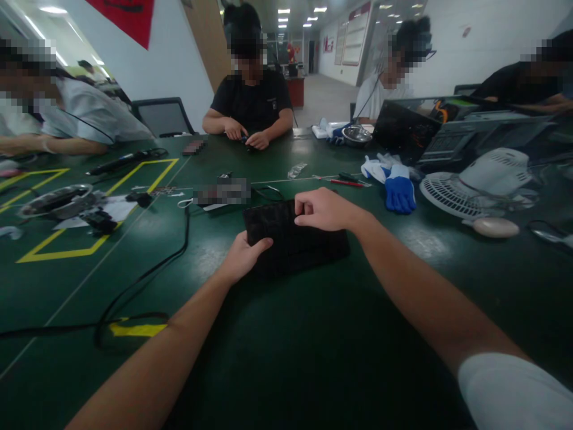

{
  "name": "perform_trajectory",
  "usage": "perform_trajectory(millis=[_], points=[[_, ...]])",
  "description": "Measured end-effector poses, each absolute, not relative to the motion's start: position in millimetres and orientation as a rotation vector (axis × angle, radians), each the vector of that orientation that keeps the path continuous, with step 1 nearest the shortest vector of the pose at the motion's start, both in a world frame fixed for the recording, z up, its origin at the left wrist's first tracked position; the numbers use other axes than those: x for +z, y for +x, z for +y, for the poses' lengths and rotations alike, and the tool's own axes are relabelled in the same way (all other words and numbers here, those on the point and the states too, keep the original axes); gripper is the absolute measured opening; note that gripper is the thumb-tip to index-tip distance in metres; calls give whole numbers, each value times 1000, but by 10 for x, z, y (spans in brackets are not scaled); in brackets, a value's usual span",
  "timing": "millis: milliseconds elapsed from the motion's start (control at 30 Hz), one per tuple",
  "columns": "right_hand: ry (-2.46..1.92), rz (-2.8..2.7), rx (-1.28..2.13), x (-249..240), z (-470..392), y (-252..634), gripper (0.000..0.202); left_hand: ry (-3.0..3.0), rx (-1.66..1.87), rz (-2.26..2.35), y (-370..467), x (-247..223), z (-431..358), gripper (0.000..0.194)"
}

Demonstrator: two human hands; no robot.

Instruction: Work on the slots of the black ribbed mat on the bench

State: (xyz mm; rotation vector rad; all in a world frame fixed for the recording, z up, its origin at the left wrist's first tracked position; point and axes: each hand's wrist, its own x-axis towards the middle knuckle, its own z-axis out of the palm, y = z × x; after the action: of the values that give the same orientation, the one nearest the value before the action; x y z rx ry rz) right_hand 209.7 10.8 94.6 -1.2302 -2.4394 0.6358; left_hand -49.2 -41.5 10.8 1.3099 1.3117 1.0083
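A flat black case or panel [295,245] lies tilted on the dark green table [340,334] in front of me. My left hand [244,254] grips its left edge, the thumb on top and the other fingers hidden behind. At the upper right part of the same black object is my right hand [324,209], its fingers curled and thumb close to the index finger. Whether the right fingers pinch a part of it is too dark to tell.
A black cable [156,263] runs along the left. Blue-white gloves [400,190], a red pen [347,182] and a white fan [487,179] lie to the right. Across the table sits a person in black [250,98]; a metal bowl [357,135] stands farther back.
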Motion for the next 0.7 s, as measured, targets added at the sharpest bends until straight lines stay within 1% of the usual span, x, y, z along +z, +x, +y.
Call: perform_trajectory(millis=[700], points=[[-1250,-2419,650,958,96,2096,5,1311,983,1321,-514,104,-402,45]])
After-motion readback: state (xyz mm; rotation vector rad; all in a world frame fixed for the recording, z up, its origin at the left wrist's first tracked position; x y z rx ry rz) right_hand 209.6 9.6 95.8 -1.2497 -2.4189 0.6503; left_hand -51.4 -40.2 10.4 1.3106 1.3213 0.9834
